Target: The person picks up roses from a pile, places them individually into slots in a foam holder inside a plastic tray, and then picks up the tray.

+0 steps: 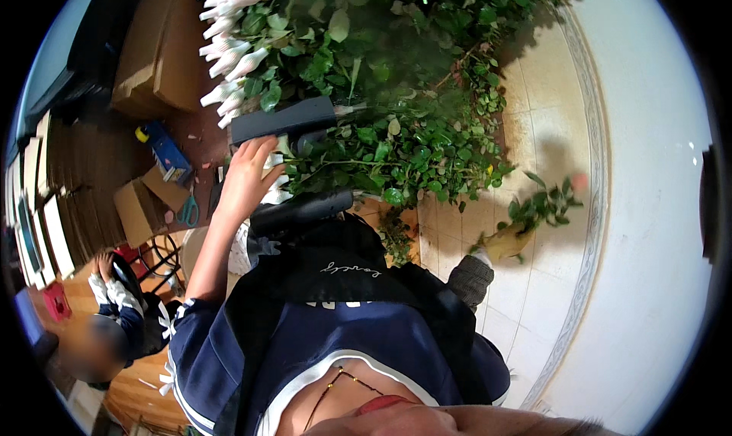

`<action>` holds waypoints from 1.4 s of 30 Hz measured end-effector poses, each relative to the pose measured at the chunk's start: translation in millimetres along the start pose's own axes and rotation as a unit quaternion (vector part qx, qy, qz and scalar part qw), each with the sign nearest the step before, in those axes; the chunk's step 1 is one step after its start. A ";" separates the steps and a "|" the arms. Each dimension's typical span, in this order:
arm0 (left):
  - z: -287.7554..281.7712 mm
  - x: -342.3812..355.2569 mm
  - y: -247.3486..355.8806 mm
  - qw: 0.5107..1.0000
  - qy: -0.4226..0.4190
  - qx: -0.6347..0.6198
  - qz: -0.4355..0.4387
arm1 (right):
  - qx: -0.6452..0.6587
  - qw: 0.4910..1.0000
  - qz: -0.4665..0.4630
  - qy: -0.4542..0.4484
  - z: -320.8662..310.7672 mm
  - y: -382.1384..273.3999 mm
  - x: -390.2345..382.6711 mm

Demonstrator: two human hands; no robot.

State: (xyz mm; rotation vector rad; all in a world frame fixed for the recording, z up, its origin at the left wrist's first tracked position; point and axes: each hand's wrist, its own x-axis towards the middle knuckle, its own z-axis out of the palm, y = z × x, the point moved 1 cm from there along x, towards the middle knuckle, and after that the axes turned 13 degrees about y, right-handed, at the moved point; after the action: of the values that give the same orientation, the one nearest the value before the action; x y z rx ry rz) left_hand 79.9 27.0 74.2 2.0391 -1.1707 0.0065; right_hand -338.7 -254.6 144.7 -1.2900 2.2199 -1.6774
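green scissors [188, 209], blue box [167, 151], perhaps cardboard boxes [158, 47] on the table

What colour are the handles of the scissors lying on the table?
The handles of the scissors are teal green, seen in the head view, near the cardboard box.

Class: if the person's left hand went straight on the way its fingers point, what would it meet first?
The left hand already touches the dark flat block; beyond lie leafy stems, probably, as depth is unclear.

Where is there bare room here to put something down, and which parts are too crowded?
The tiled floor is bare between the pile of leafy stems and the pale curved wall, apart from one cut stem bunch. Around the left hand it is crowded: dark foam pads, wrapped white buds, scissors, cardboard boxes.
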 end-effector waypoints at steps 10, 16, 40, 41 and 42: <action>20.5 -49.8 -32.1 0.988 -0.105 0.113 0.019 | 0.103 0.971 -0.019 -0.215 84.4 33.4 -55.3; 40.5 -46.2 -43.5 0.996 -0.071 -0.016 0.046 | 0.053 0.790 -0.425 -0.440 228.2 -24.8 -128.4; 44.9 -56.9 -48.6 0.997 -0.033 -0.060 -0.027 | 0.168 0.583 -0.648 -0.461 104.5 -139.1 -168.2; 47.1 -61.8 -53.5 0.998 -0.033 -0.039 -0.026 | 0.131 0.578 -0.641 -0.488 112.7 -119.9 -192.6; 48.7 -61.3 -56.2 0.999 -0.036 -0.021 -0.019 | 0.146 0.605 -0.630 -0.465 125.9 -91.3 -214.6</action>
State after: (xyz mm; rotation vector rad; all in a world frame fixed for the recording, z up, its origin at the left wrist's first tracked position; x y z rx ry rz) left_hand 68.9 57.7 -16.5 2.0392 -1.1659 -0.1097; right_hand -84.1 -215.4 82.4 -2.8734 0.2264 -0.7932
